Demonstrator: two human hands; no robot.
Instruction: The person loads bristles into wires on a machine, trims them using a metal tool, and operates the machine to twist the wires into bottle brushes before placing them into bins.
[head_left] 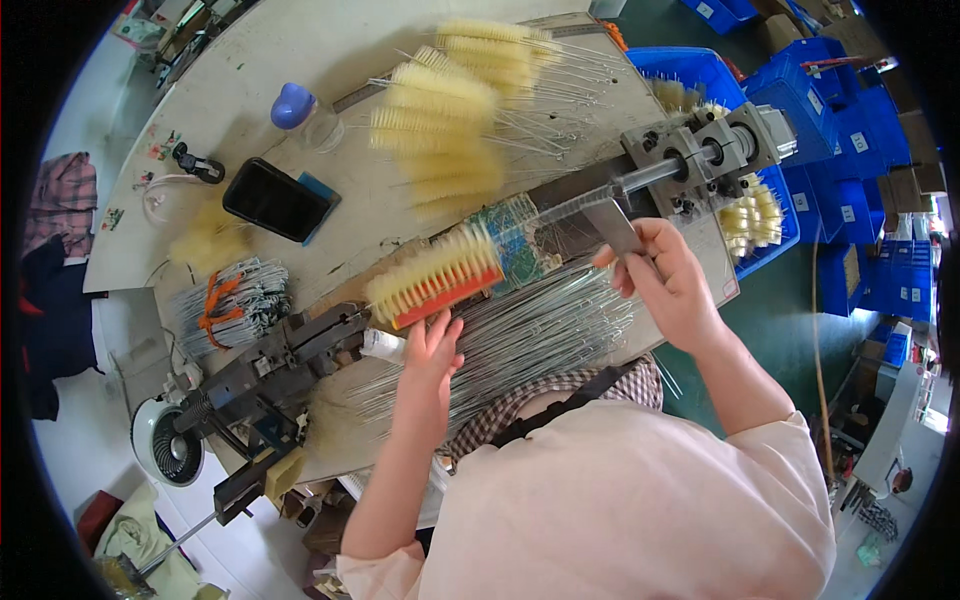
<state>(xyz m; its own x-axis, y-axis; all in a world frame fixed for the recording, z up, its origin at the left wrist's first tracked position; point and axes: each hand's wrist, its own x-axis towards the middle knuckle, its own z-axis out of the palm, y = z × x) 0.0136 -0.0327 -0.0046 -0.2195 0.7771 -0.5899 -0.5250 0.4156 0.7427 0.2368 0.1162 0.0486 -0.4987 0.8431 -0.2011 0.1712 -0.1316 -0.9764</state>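
Observation:
A twisted-wire brush with pale yellow bristles [425,270] lies along the bench in front of me, a red strip [450,298] along its near side. My left hand [432,350] reaches up to the strip's lower edge, fingers stretched and apart, fingertips touching it. In my right hand [672,285] is a flat metal plate [612,228], gripped between thumb and fingers just below the wires that run to the machine spindle [650,178]. Many loose metal wires [530,325] lie between my arms. At the brush's left end is a dark metal clamp [335,328].
Finished yellow brushes [450,110] are heaped at the back. A phone [278,200], a purple-lidded bottle [305,112] and an orange-tied wire bundle [235,303] rest at left. Blue bins [840,120] stand at right; a small fan [165,442] is at lower left.

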